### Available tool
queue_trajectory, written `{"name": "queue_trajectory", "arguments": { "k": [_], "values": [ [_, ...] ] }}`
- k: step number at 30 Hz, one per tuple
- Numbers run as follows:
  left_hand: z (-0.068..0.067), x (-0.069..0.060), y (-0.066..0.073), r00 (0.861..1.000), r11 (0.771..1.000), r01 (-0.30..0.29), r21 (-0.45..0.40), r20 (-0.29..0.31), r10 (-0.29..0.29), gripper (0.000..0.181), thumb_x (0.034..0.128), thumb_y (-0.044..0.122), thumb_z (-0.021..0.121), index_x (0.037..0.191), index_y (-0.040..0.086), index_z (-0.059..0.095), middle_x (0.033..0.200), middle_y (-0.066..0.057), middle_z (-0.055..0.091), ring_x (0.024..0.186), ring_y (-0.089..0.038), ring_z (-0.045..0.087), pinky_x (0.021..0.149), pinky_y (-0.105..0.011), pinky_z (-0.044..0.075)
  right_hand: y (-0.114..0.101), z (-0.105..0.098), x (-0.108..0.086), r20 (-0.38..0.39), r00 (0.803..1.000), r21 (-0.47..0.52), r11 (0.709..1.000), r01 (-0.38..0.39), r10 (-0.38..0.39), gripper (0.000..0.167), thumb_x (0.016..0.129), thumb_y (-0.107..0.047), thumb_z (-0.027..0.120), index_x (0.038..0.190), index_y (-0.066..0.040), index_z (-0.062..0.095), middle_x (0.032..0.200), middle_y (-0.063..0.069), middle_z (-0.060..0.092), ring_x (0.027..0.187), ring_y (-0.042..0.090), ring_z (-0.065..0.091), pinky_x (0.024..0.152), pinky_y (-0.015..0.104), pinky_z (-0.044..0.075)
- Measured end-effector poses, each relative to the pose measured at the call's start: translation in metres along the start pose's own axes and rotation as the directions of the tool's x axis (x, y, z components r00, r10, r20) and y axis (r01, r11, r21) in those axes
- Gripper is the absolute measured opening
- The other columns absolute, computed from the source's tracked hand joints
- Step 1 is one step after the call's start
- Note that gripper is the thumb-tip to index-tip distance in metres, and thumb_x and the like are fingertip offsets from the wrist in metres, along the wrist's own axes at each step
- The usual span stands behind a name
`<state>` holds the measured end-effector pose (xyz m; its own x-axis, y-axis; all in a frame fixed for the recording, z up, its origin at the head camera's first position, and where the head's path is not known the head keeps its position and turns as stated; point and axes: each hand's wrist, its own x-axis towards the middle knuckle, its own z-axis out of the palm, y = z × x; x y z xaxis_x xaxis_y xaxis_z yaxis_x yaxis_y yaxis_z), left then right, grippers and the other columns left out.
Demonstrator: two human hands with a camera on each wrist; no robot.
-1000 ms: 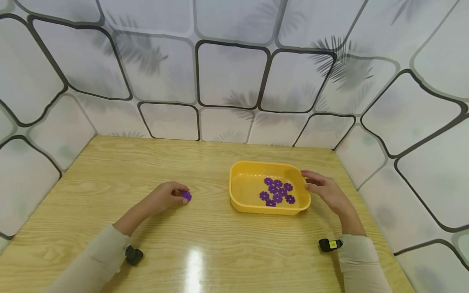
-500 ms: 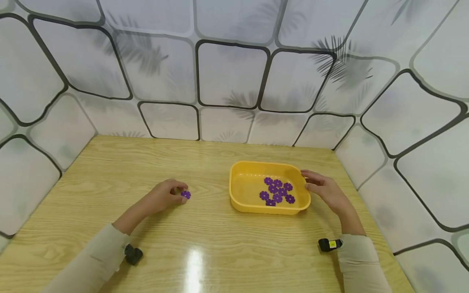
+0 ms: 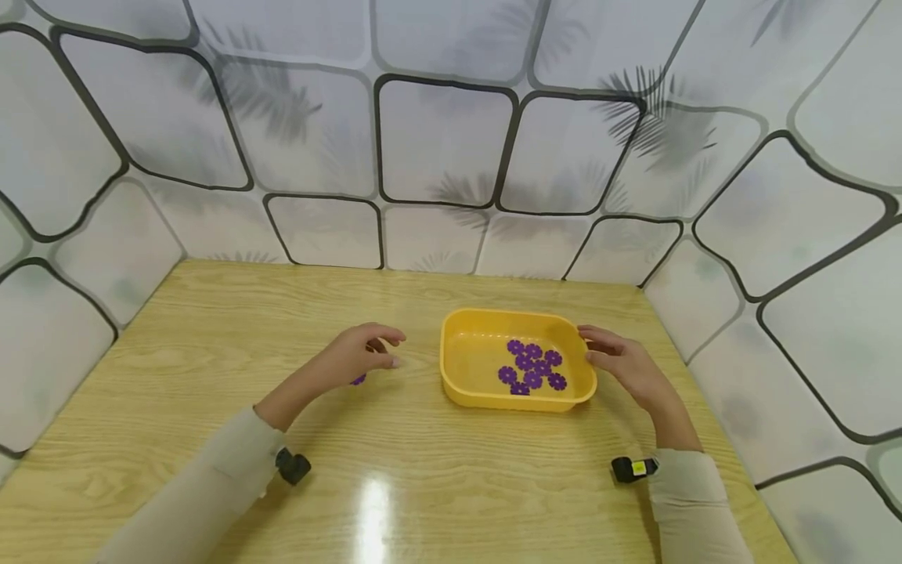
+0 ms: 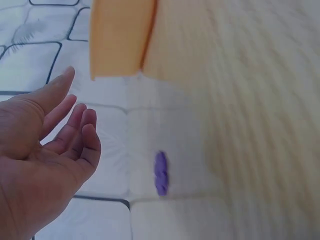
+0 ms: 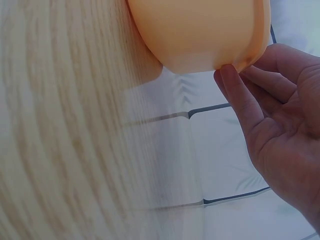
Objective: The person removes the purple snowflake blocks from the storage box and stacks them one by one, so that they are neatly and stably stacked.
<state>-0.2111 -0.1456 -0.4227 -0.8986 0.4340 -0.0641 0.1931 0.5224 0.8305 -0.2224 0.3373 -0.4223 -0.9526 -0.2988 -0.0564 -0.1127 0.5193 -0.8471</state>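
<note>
A purple flower-shaped piece [image 3: 358, 379] lies on the table, partly hidden under my left hand [image 3: 352, 360]. In the left wrist view the piece [image 4: 161, 173] is apart from my left hand [image 4: 47, 150], whose fingers are loosely bent around nothing. The yellow tray [image 3: 451, 384] is right of that hand and holds several purple flower pieces [image 3: 532, 379]. My right hand [image 3: 630, 372] grips the tray's right end; in the right wrist view the thumb and fingers of my right hand [image 5: 285, 110] pinch the rim of the tray [image 5: 200, 35].
The wood-grain table [image 3: 423, 486] meets a patterned backdrop [image 3: 444, 141] at the back and on both sides. A small black device [image 3: 292, 467] sits on the left wrist, another [image 3: 634, 470] on the right wrist.
My left hand has let go of the purple piece and moved right and slightly away, leaving it on the table. The right hand and tray have stayed in place.
</note>
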Motion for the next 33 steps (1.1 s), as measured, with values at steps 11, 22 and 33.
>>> {"name": "queue_trajectory", "arguments": {
  "k": [11,22,33],
  "values": [
    [0.024,0.04,0.041,0.99,0.992,-0.12,-0.048,0.062,0.123,0.048,0.0948,0.022,0.072,0.138,0.004,0.06,0.135,-0.017,0.06,0.107,-0.022,0.062,0.088,-0.036,0.054,0.0,-0.001,0.002,-0.002,1.0,0.008,1.0,0.001,-0.001,0.052,0.104,-0.023,0.058,0.151,-0.005,0.045,0.162,0.014,0.035,0.144,0.039,0.038,0.092,0.007,0.043],
    [0.057,0.08,0.058,0.979,0.988,-0.146,-0.057,0.137,0.153,0.047,0.0959,0.021,0.071,0.139,0.005,0.06,0.134,-0.017,0.061,0.108,-0.02,0.062,0.091,-0.034,0.054,0.0,-0.001,-0.001,-0.006,1.0,-0.041,0.999,-0.017,0.017,0.053,0.104,-0.028,0.058,0.153,-0.012,0.045,0.161,0.012,0.037,0.145,0.038,0.039,0.108,0.03,0.044],
    [0.088,0.109,0.072,0.948,0.978,-0.203,0.054,0.261,0.182,0.046,0.0927,0.017,0.074,0.135,0.004,0.063,0.133,-0.012,0.064,0.103,-0.017,0.065,0.088,-0.029,0.054,-0.001,-0.002,-0.001,-0.002,1.0,-0.043,0.999,-0.017,0.017,0.053,0.104,-0.028,0.058,0.152,-0.011,0.045,0.161,0.011,0.037,0.145,0.037,0.039,0.11,0.037,0.043]
  ]
}}
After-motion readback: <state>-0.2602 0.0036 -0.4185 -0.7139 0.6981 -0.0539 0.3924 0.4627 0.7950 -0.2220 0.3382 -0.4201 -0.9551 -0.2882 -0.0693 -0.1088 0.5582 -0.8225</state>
